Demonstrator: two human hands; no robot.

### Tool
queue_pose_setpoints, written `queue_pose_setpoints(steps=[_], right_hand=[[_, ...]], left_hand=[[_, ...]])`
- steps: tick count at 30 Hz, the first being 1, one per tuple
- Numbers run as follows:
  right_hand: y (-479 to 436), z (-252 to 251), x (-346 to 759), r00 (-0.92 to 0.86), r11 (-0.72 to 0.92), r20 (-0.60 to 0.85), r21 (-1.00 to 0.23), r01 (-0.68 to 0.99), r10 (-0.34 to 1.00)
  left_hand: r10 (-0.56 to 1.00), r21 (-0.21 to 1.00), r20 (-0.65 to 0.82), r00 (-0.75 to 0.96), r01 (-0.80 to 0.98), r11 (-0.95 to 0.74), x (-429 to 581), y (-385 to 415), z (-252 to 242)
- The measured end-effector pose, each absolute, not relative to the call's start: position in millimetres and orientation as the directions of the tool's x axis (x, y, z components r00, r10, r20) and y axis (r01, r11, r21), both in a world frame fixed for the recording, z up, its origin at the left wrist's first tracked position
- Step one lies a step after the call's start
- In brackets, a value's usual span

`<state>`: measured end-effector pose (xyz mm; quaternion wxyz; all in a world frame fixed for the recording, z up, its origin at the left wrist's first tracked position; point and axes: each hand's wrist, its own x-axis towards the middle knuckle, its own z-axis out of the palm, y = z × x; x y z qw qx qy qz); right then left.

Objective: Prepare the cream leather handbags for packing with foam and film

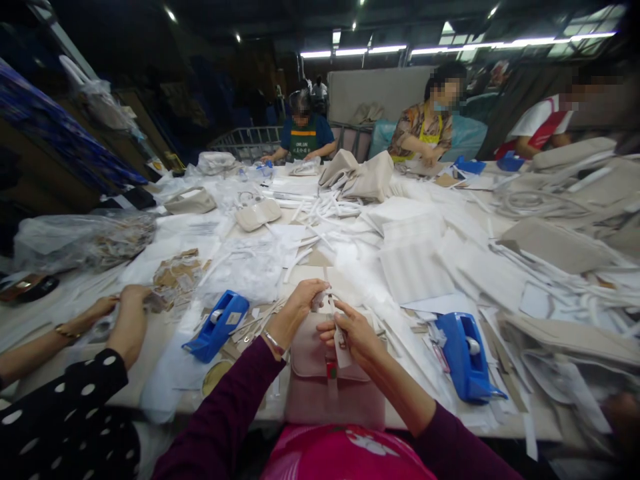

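A pale pink handbag (pixel 325 393) lies on the table right below me, its flap and a small red tag facing up. Above it my left hand (pixel 297 310) and my right hand (pixel 353 331) pinch a narrow white paper strip (pixel 341 343) between their fingers. The strip hangs over the bag's top edge. A blue tape dispenser (pixel 217 325) lies left of my left hand, and a second blue tape dispenser (pixel 465 357) lies right of my right hand.
The white table (pixel 165 373) is heaped with paper sheets, white straps, plastic and beige bags (pixel 555 245). A co-worker's hands (pixel 129 320) in a dotted sleeve work at the left. Other people sit along the far side, with a stuffed plastic bag (pixel 85 241) at left.
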<state>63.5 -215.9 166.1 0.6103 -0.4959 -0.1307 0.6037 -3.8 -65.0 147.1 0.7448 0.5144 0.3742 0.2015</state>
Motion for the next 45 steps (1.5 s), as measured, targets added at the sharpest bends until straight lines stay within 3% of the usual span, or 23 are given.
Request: queue_pose_setpoints(steps=[8, 15, 25, 30, 33, 37, 41, 45], right_hand=[[-247, 172, 54, 0.268, -0.061, -0.307, -0.755, -0.653, 0.913], [-247, 167, 64, 0.155, 0.023, -0.067, -0.857, -0.515, 0.986], [-223, 180, 68, 0.320, 0.040, -0.050, -0.963, -0.268, 0.946], [-204, 185, 69, 0.258, 0.064, -0.070, -0.876, -0.477, 0.964], [-198, 186, 67, 0.206, 0.032, -0.092, -0.848, -0.529, 0.974], [-192, 183, 66, 0.251, 0.054, -0.051, -0.918, -0.393, 0.967], [-180, 183, 64, 0.458, 0.084, 0.025, -0.991, -0.109, 0.889], [-165, 194, 58, 0.453, 0.110, 0.041, -0.986, -0.126, 0.890]], left_hand=[[0.844, 0.923, -0.239, 0.480, -0.157, 0.351, -4, -79, 151], [0.856, 0.891, -0.239, 0.459, -0.245, 0.381, -4, -79, 145], [0.858, 0.918, -0.092, 0.505, -0.291, 0.269, -10, -70, 163], [0.867, 0.925, -0.076, 0.492, -0.291, 0.246, -12, -64, 186], [0.830, 0.880, -0.081, 0.552, -0.351, 0.319, -18, -62, 198], [0.779, 0.819, -0.123, 0.615, -0.380, 0.430, -28, -63, 209], [0.790, 0.865, -0.086, 0.607, -0.348, 0.361, -31, -64, 219], [0.835, 0.942, -0.055, 0.548, -0.249, 0.225, -29, -63, 229]])
